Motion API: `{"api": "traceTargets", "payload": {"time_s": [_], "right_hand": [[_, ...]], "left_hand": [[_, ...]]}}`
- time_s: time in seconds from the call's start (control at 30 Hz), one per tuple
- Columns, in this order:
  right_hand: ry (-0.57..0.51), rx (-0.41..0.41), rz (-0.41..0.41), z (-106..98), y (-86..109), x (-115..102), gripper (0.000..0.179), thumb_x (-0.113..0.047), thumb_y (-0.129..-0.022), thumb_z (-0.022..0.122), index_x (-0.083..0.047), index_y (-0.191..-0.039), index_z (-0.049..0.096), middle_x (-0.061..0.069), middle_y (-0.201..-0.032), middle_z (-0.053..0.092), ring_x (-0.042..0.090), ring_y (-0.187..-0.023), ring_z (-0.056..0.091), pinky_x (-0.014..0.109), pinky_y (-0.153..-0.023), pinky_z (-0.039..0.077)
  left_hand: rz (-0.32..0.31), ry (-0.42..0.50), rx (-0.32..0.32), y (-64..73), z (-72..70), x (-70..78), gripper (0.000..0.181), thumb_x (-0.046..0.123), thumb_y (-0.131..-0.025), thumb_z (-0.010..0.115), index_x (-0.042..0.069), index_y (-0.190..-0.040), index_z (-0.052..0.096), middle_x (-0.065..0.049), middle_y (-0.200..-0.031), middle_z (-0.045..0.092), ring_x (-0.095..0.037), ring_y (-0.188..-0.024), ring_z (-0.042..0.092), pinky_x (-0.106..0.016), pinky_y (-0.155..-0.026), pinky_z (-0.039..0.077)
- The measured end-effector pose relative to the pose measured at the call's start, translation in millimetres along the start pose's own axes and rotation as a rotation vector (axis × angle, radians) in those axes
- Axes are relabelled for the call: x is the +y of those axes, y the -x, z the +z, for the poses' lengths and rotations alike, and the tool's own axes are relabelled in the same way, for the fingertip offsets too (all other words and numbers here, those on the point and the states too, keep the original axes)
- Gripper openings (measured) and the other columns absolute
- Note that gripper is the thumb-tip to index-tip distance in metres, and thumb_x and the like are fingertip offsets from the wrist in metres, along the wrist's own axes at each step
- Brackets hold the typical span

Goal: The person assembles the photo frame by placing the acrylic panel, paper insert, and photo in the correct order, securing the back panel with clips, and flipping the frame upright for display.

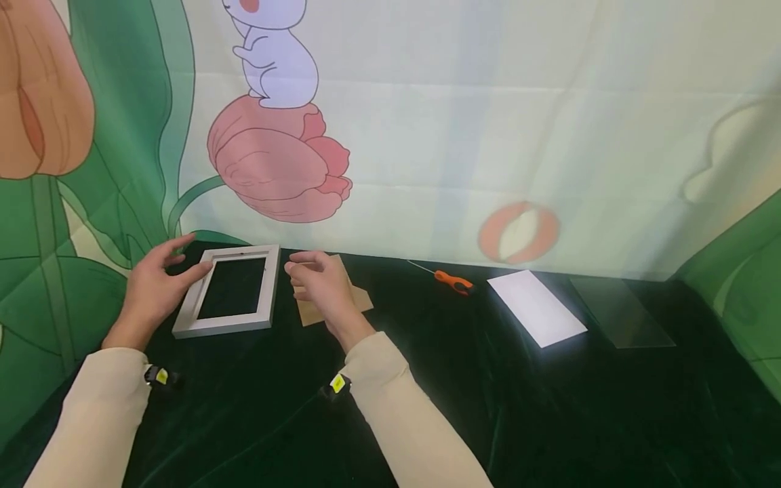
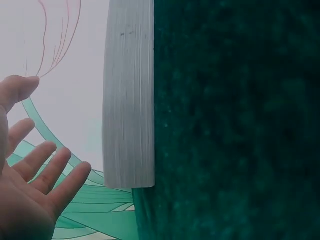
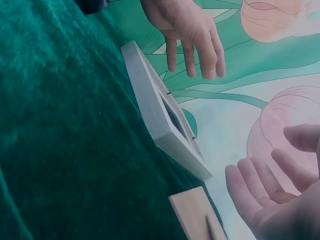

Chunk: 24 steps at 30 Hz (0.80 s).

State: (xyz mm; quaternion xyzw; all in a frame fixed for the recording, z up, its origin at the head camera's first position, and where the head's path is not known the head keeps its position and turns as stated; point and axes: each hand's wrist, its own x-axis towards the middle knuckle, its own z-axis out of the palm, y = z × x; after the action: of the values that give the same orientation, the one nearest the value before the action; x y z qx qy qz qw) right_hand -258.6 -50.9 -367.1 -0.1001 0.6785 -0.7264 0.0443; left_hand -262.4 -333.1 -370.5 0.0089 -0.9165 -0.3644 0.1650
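Observation:
A pale grey picture frame [image 1: 276, 285] lies flat on the dark green cloth, its middle showing the cloth through it. My left hand [image 1: 155, 288] hovers by the frame's left side, thumb over its upper left corner, fingers spread and holding nothing. In the left wrist view the frame's side [image 2: 129, 100] stands apart from the loose fingers [image 2: 70, 185]. To the right of the frame, my right hand [image 1: 326, 288] is held over a brown backing board [image 1: 311, 313], partly hiding it. Its fingers are relaxed and grip nothing, as the right wrist view also shows.
An orange-handled screwdriver [image 1: 451, 281] lies right of the board. Farther right are a white rectangular sheet [image 1: 537, 308] and a clear pane [image 1: 628, 315]. A printed curtain [image 1: 415, 135] hangs along the cloth's back edge.

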Motion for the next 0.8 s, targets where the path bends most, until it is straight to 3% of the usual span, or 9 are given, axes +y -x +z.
{"api": "traceTargets", "payload": {"time_s": [0.23,0.5,0.8], "right_hand": [[0.003,0.027,0.044,13.2,-4.3,13.2,0.026,-0.02,-0.104,0.071,-0.009,-0.128,0.07,0.003,-0.115,0.071,0.037,-0.113,0.069,0.036,-0.093,0.061],[0.155,-0.144,0.032,17.1,-5.6,21.7,0.041,-0.021,-0.104,0.071,-0.009,-0.142,0.062,0.005,-0.123,0.064,0.021,-0.11,0.067,0.035,-0.098,0.058],[0.198,-0.182,0.029,17.7,-6.8,30.5,0.044,-0.021,-0.103,0.072,-0.009,-0.144,0.061,0.007,-0.126,0.064,0.019,-0.105,0.066,0.03,-0.097,0.058]], "left_hand": [[-0.037,0.041,-0.004,3.2,-2.4,-8.5,0.075,0.044,-0.105,0.066,0.011,-0.165,0.037,-0.029,-0.161,0.04,-0.053,-0.14,0.047,-0.072,-0.099,0.049],[-0.068,0.077,-0.002,0.7,-1.1,-15.6,0.072,0.04,-0.106,0.066,0.009,-0.164,0.039,-0.03,-0.159,0.044,-0.053,-0.137,0.051,-0.069,-0.1,0.05],[-0.151,0.118,-0.062,1.5,-0.5,-17.9,0.075,0.041,-0.107,0.064,0.006,-0.166,0.033,-0.031,-0.158,0.043,-0.051,-0.137,0.052,-0.058,-0.101,0.054]]}}
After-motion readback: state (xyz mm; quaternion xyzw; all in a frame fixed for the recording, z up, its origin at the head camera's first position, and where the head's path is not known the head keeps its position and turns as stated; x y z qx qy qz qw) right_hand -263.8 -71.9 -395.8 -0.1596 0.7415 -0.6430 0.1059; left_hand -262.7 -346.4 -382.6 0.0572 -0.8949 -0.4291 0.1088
